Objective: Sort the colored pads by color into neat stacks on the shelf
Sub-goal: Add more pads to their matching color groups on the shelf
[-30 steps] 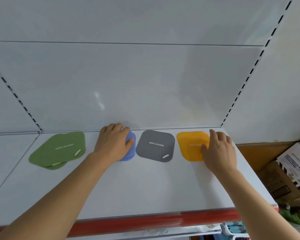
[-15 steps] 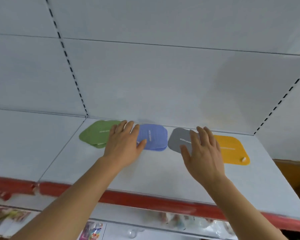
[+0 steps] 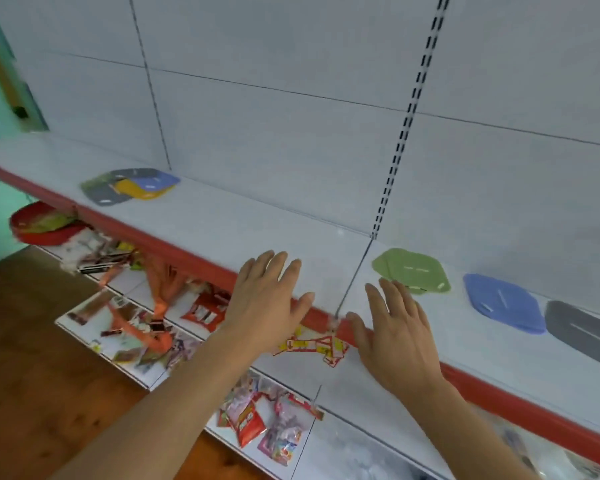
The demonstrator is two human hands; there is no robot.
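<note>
Left hand (image 3: 269, 299): flat, fingers spread, holding nothing, over the red front edge (image 3: 174, 249) of the white shelf (image 3: 250, 223). Right hand (image 3: 394, 329): likewise spread and unladen, just beside the left.

Sorted stacks, all beyond and to the right of the right hand: flat green rounded-square pads (image 3: 411, 270), nearest; blue pads (image 3: 503, 303); grey pads (image 3: 582, 329), partly cut by the frame.

Unsorted heap of grey, yellow, blue and green pads (image 3: 130, 186): well beyond and left of the left hand.
</note>
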